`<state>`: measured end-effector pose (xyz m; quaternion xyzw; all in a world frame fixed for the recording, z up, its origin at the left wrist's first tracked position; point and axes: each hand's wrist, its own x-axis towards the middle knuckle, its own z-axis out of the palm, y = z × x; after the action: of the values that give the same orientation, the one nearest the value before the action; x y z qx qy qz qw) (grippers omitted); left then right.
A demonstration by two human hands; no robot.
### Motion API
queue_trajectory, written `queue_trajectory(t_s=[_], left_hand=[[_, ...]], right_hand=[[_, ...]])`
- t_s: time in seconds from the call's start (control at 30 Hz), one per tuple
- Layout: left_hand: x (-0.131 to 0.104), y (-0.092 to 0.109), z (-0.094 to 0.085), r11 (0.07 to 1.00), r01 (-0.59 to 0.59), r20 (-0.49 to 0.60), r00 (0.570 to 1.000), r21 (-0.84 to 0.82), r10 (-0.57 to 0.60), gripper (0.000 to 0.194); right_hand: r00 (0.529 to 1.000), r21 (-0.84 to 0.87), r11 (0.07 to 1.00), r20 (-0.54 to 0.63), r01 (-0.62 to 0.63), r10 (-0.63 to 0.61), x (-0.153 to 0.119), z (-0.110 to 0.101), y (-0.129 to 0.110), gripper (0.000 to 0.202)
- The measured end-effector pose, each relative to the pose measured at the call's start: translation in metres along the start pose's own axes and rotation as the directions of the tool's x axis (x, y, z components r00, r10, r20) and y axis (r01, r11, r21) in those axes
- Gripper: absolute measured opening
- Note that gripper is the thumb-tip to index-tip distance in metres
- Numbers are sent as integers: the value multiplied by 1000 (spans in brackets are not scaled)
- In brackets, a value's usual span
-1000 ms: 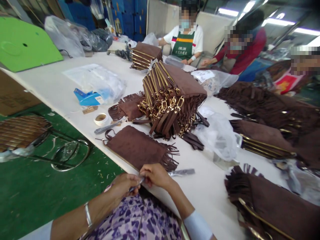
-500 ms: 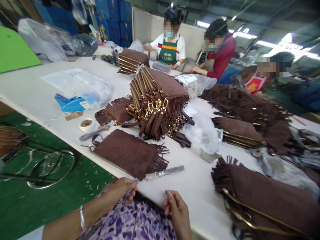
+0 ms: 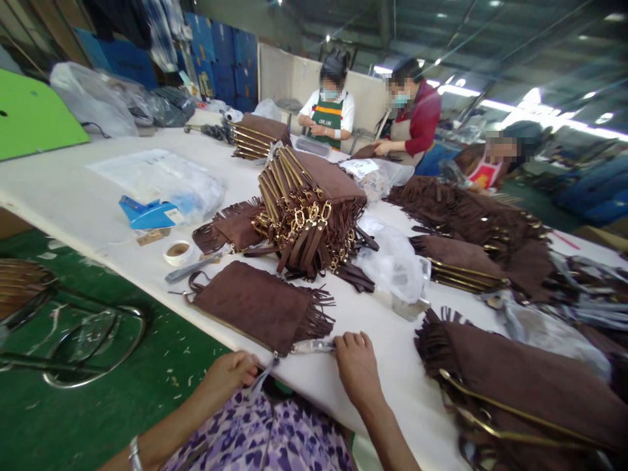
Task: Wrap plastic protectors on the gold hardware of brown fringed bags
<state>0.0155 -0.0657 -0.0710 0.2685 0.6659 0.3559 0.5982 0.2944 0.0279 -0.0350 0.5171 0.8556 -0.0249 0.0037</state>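
my left hand (image 3: 239, 369) curled at the counter's (image 3: 392, 373) near edge, my right hand (image 3: 358, 366) over a wrapped strip's (image 3: 313, 346) right end, either one's grip I cannot tell, brown fringed pouch (image 3: 255, 304) just beyond, bag pile (image 3: 318, 196) farther

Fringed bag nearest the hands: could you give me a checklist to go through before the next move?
1. Fringed bag lying flat on the table: ok.
2. Right hand at the wrapped strap: ok.
3. Left hand firmly gripping the grey strip: cannot tell.
4. Clear space all around the bag: not ok, the strap lies close by.
5. White roll apart from the bag: ok.
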Motion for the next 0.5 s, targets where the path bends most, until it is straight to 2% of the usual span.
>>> queue_trajectory(t_s=[0.07,0.13,0.23,0.3,0.33,0.4,0.5], left_hand=[[1,5,-11,999,7,-50,999,-47,-9,62],[2,12,-17,985,79,-43,995,-156,-87,62],[7,20,-16,959,117,-28,991,-259,-128,52],[10,22,-15,949,112,-25,992,-294,-125,45],[12,22,-15,942,116,-20,991,-315,-129,42],[14,21,-14,919,137,2,989,-369,-146,37],[14,19,-11,879,147,-18,985,-453,-174,31]], right_hand=[[994,59,996,92,-67,61,-16,-2,-5,19],[975,203,964,169,-175,141,-37,2,-13,15],[918,474,808,348,-350,193,-66,17,-27,10],[870,592,685,477,-425,128,-75,27,-32,14],[853,617,651,513,-442,94,-75,30,-34,19],[863,620,659,496,-426,92,-63,30,-36,29],[932,629,695,307,-349,190,-26,25,-47,29]])
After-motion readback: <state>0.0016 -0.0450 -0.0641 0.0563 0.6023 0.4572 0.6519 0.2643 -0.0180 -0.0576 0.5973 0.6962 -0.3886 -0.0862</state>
